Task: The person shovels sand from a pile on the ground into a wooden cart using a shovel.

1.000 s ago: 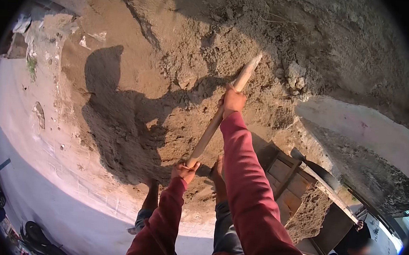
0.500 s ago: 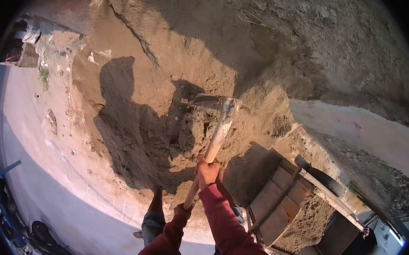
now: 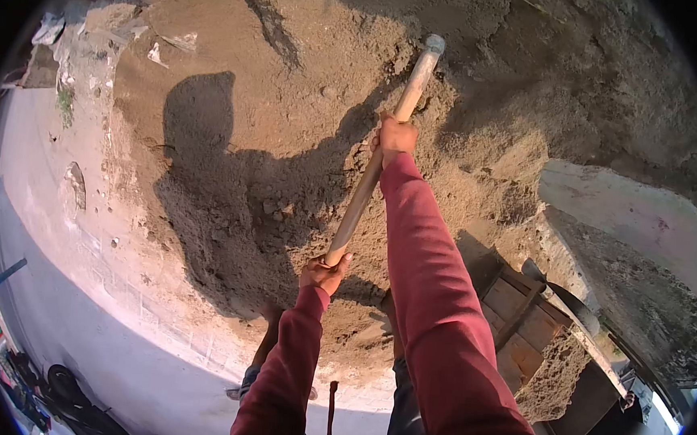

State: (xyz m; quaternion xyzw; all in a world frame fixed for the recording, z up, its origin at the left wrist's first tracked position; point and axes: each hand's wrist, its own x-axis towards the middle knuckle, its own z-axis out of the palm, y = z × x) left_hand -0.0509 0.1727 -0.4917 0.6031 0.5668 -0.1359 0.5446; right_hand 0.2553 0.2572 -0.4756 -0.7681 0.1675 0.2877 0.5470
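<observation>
A long wooden-handled hoe (image 3: 359,210) slants up and away from me into a heap of brown sand (image 3: 299,117). Its metal head end shows at the top of the handle, while the blade is hidden against or in the sand. My right hand (image 3: 397,136) is closed round the upper part of the handle. Lower down, near the butt end, my left hand (image 3: 324,274) grips the same handle. Loose sand clumps lie beneath the handle, partly in my shadow.
To the right stands a wooden cart (image 3: 512,298) with sand in it; another person (image 3: 612,430) is beside its far end. A rough wall (image 3: 628,269) rises behind it. Pale paving (image 3: 77,279) runs along the left, with a motorbike (image 3: 69,396) at lower left.
Both hands have moved up and forward with the hoe, and my arms are stretched further out. The hoe's blade, visible before, is now out of sight.
</observation>
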